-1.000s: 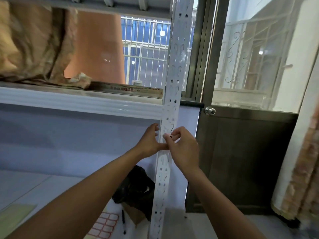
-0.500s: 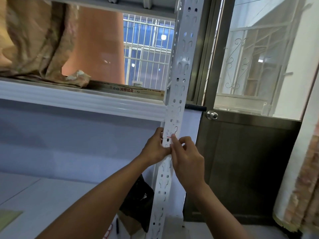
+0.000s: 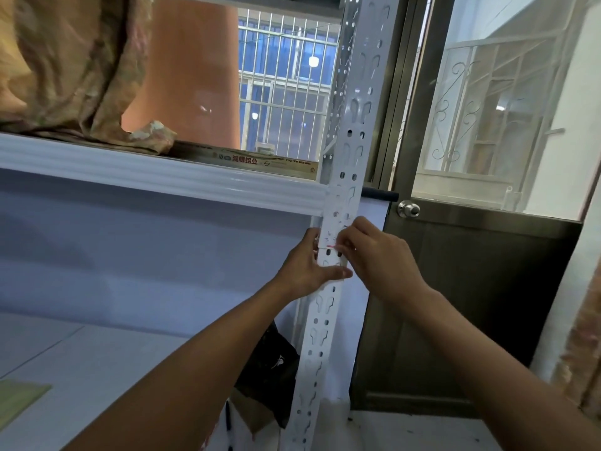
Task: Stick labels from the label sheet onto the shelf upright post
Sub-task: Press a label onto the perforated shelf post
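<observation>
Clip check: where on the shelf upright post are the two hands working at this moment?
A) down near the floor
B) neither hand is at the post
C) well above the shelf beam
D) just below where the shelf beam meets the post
D: the left hand holds the upright post with its thumb across the front, and the right hand pinches a label against it, both just under the shelf beam.

Left hand (image 3: 305,268) grips post (image 3: 354,125); right hand (image 3: 380,258) pinches label (image 3: 329,238).
</observation>
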